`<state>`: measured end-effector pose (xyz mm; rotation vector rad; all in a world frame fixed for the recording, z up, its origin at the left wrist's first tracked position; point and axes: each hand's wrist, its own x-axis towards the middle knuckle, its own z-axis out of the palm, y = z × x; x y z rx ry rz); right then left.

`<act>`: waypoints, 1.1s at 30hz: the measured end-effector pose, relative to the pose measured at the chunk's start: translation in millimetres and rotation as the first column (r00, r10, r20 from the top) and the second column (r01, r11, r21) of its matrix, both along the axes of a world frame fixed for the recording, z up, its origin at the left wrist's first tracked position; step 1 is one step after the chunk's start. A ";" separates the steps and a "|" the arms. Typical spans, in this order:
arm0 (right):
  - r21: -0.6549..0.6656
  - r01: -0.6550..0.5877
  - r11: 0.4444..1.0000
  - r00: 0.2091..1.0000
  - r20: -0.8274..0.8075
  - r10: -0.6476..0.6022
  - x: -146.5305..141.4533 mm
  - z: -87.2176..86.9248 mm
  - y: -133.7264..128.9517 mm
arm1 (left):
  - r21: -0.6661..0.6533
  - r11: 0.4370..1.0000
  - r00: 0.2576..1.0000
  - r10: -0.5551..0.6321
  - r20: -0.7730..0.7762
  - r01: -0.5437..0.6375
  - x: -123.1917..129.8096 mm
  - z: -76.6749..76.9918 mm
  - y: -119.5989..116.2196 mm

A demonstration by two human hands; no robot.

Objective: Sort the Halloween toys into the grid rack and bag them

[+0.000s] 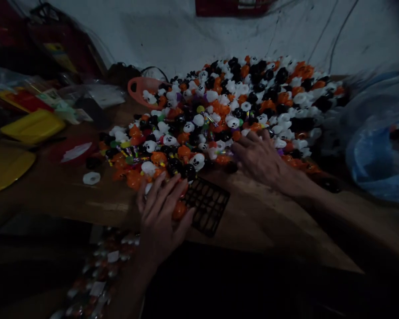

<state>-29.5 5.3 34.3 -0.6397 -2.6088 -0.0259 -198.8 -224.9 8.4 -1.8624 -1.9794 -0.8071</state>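
A large heap of small toy figures (221, 108) in orange, white and black lies before me, with skull faces on several white ones. My left hand (162, 206) is open at the heap's near edge, palm down with fingers apart. An orange piece (179, 211) shows beneath its fingers and thumb. Just right of that hand, a black grid tray (206, 206) rests on the table. My right hand (261, 159) reaches into the heap's near right side, fingers bent but apart; their tips are partly hidden among the pieces.
A salmon-coloured basket (139, 91) with a handle hole stands behind the heap. Blue plastic bags (375, 155) are at the right. Yellow scoop-like pieces (33, 126) and a red dish (71, 149) lie left. More figures (96, 274) sit below the wooden table's edge (109, 212).
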 end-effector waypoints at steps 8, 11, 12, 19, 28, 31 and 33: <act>-0.172 -0.355 0.919 0.911 0.157 0.381 31.2 -34.5 -62.6 | 0.079 0.997 1.000 0.011 -0.006 -0.011 5.1 12.9 -6.5; -0.206 -0.112 0.972 0.989 -0.121 0.088 42.9 -34.5 -75.3 | 0.019 0.999 0.998 0.052 -0.042 -0.051 4.3 20.3 -3.1; -0.232 -0.002 0.973 0.982 -0.186 -0.042 45.6 -33.8 -83.0 | -0.001 0.998 0.997 0.056 -0.052 -0.057 4.0 21.9 -1.8; -0.394 0.349 0.850 0.937 0.136 -0.321 23.8 -47.3 -122.7 | -0.031 0.999 0.999 0.021 -0.036 -0.022 6.4 17.3 4.7; -0.719 0.186 0.669 0.952 -0.036 -0.303 46.0 -55.1 -110.1 | -0.005 0.999 0.998 0.034 0.047 -0.034 7.5 8.9 6.3; -0.718 0.160 0.678 0.954 -0.062 -0.292 46.4 -53.8 -116.8 | 0.010 1.000 0.999 0.022 0.044 -0.022 6.9 8.2 6.2; -0.711 0.163 0.684 0.960 -0.045 -0.275 42.0 -54.9 -120.1 | -0.006 1.000 0.999 0.010 0.049 -0.009 5.9 8.3 4.8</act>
